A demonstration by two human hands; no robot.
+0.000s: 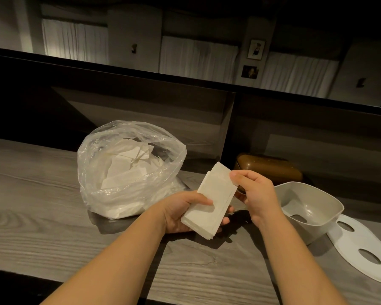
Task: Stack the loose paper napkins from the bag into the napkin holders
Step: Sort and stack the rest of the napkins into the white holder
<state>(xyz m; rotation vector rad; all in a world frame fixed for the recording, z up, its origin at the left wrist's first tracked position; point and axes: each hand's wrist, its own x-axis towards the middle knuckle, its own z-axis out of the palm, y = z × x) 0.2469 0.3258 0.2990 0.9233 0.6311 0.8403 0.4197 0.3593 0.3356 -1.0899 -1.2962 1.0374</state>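
Observation:
A clear plastic bag (128, 170) full of loose white napkins stands open on the wooden counter (42, 194). My left hand (183, 213) grips a small stack of white napkins (213, 201) from below, thumb on top. My right hand (254, 192) pinches the stack's upper right corner. The stack is held above the counter, right of the bag. A white napkin holder (312, 210) lies open and empty to the right, its flat white lid (365, 243) with oval holes beside it.
A brown oval container (271, 169) sits behind my right hand by the counter's back wall. A dark vertical divider (229, 128) splits the back wall. The counter's front edge runs along the bottom left.

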